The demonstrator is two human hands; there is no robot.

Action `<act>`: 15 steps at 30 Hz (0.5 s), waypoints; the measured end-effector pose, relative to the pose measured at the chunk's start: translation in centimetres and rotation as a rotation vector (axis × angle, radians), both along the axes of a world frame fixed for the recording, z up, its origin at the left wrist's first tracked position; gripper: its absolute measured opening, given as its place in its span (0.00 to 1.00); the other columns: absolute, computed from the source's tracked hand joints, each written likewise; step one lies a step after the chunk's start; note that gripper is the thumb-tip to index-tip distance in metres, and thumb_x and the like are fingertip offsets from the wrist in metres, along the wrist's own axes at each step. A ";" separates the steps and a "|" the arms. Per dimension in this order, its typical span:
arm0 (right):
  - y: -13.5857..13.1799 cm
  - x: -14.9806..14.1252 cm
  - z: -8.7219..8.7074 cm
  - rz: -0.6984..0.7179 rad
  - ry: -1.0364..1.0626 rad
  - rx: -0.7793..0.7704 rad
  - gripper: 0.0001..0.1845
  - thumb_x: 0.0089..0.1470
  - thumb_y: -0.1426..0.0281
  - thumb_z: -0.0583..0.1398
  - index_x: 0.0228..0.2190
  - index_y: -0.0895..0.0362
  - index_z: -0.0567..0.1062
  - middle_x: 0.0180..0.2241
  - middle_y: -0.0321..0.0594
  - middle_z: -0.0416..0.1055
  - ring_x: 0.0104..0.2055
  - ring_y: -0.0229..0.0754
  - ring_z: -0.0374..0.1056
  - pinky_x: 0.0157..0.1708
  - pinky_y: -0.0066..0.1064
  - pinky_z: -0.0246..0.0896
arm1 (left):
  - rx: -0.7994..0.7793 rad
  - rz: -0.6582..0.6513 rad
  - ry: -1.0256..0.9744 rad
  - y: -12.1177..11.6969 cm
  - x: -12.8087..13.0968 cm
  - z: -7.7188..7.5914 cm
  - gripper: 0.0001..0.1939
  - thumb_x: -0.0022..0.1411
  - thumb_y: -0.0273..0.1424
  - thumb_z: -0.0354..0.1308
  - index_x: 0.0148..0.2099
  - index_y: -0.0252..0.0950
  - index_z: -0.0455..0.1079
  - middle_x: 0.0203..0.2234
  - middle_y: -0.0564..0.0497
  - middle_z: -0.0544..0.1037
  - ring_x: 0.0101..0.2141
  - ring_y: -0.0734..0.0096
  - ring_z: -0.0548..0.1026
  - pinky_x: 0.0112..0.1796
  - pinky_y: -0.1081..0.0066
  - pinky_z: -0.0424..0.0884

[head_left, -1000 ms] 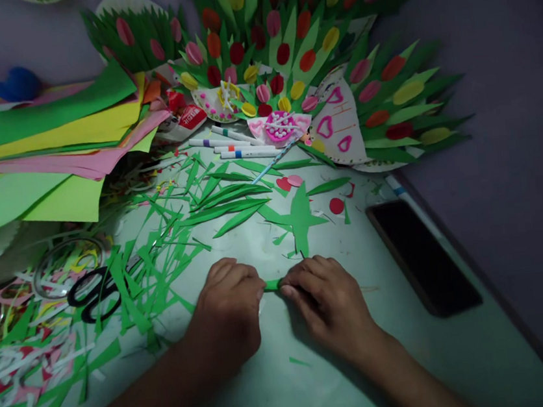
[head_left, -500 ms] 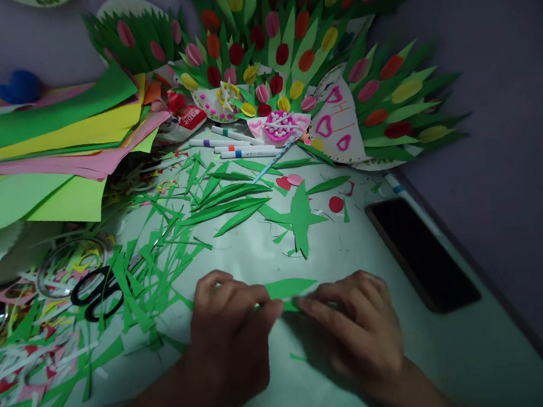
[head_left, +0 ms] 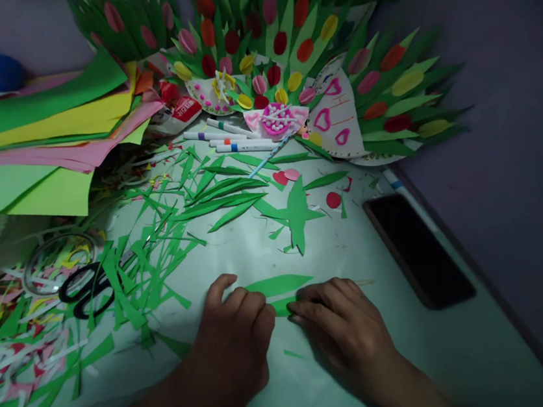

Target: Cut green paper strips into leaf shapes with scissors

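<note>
A green paper leaf (head_left: 282,308) stretches between my two hands, low over the white table. My left hand (head_left: 240,331) is closed at its left end, the index finger raised and the fingertips hidden from me. At its right end, my right hand (head_left: 351,325) pinches the paper between thumb and fingers. Just beyond them lies a second green leaf (head_left: 283,284), flat and pointed. A thin pale stick (head_left: 363,282) shows beside my right knuckles. Farther back, several cut leaves (head_left: 227,202) rest near a cross-shaped pile of leaves (head_left: 297,217).
Black-handled scissors (head_left: 88,290) lie among green scraps at left, by a tape roll (head_left: 59,260). Coloured paper sheets (head_left: 41,122) are stacked behind. Markers (head_left: 240,145) and paper-flower crafts (head_left: 277,39) stand at the back. A phone (head_left: 418,249) lies at right.
My left hand has turned so its back faces up more, with the index finger lifted. More of the held leaf shows. The whole view has shifted slightly.
</note>
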State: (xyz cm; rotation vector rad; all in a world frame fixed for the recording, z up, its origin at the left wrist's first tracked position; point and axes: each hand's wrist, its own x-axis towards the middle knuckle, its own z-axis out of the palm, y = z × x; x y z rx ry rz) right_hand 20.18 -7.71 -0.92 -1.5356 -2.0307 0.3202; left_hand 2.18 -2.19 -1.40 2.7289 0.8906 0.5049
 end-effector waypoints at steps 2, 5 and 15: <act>0.2 0.0 0.0 -0.014 0.022 -0.018 0.06 0.53 0.75 0.57 0.34 0.58 0.74 0.29 0.41 0.70 0.30 0.40 0.60 0.30 0.34 0.53 | -0.027 0.056 0.005 -0.1 0.2 0.2 0.12 0.45 0.17 0.48 0.29 0.34 0.69 0.24 0.50 0.70 0.27 0.68 0.65 0.46 0.52 0.57; 0.5 0.1 0.0 -0.051 0.044 -0.061 0.05 0.53 0.74 0.57 0.31 0.58 0.74 0.27 0.40 0.68 0.30 0.40 0.60 0.29 0.34 0.54 | -0.066 0.139 0.020 -0.2 0.5 0.6 0.10 0.46 0.18 0.48 0.27 0.35 0.69 0.24 0.49 0.69 0.28 0.67 0.65 0.44 0.52 0.58; 1.0 -0.3 0.3 -0.232 0.038 -0.066 0.06 0.51 0.70 0.58 0.24 0.56 0.72 0.25 0.40 0.65 0.31 0.43 0.58 0.29 0.36 0.54 | -0.055 0.261 0.046 -0.1 0.7 1.3 0.10 0.55 0.24 0.48 0.25 0.36 0.68 0.24 0.47 0.70 0.30 0.62 0.64 0.36 0.57 0.59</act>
